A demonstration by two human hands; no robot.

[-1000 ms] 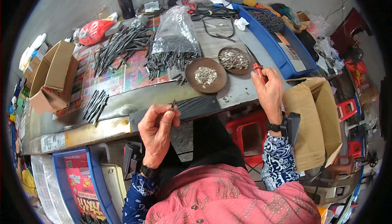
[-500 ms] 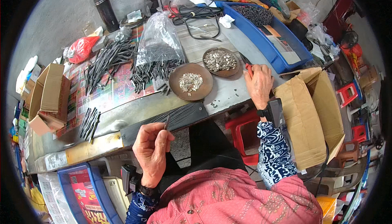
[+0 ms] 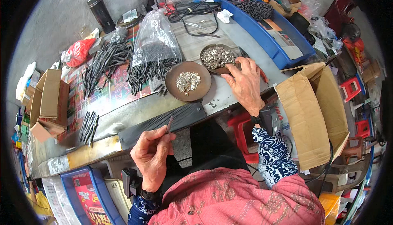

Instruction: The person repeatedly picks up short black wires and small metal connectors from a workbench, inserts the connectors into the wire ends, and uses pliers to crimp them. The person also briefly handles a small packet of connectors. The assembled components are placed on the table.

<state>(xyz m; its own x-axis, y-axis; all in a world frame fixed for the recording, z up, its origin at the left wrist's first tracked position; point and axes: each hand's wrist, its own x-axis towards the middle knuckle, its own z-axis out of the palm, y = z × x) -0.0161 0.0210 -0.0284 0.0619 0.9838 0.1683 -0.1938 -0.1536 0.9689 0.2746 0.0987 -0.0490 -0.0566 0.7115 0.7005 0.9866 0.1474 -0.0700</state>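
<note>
Pinched between thumb and fingers of my left hand (image 3: 150, 155) is a thin dark stick (image 3: 170, 123), its tip pointing up above the table's front edge. My right hand (image 3: 246, 85) reaches over the front right rim of a small round dish (image 3: 217, 70) heaped with small metal pieces (image 3: 219, 57). Its fingers are apart, and I see nothing held in them. Beside that hand lies a red-handled tool (image 3: 262, 76), partly covered by it. A larger brown dish (image 3: 174, 92) with small silvery pieces (image 3: 188, 82) stands to the left.
Black sticks fill a clear plastic bag (image 3: 155, 40) and lie in a pile (image 3: 104, 63) beside it. Several more sticks (image 3: 89, 127) lie near the front left. A blue tray (image 3: 266, 40) stands at the back right, and an open cardboard box (image 3: 303, 118) is by my right arm.
My right hand has let go of the red-handled tool and moved left to the small dish. My left hand keeps the stick, which now points up a little more.
</note>
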